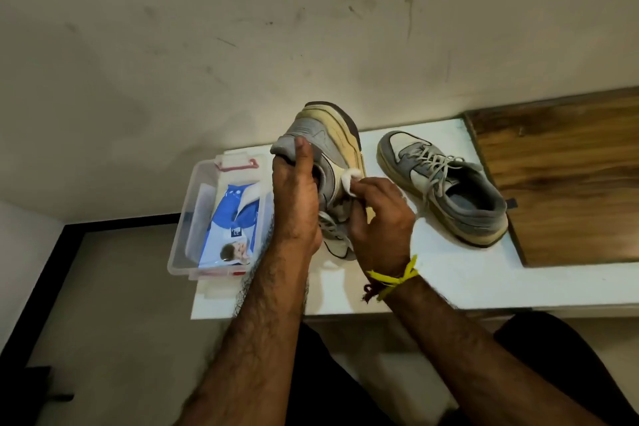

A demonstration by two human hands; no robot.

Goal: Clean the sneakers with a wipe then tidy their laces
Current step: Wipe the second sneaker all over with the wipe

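Left hand: the left hand (297,197) grips a grey and cream sneaker (328,162) by its collar, thumb laid over the heel tab, holding the shoe tilted on end above the white tabletop (449,280), heel up and sole turned to the right.
Right hand: the right hand (377,218) pinches a small white wipe (351,180) between its fingertips and presses it against the side of the sneaker, beside the cream midsole.
Wrist: a yellow thread band (394,278) is knotted round the right wrist.
Second sneaker: its mate, the other sneaker (446,187), stands upright on the tabletop to the right, well apart from the hands, toe pointing away, its laces (434,162) loose across the tongue.
Wipe supply: a clear plastic box (186,218) with red clasps sits at the table's left edge; a blue and white packet (231,228), probably the wipes, lies inside.
Backdrop: a wooden board (567,180) lies at the far right, and a scuffed wall (276,28) rises behind.
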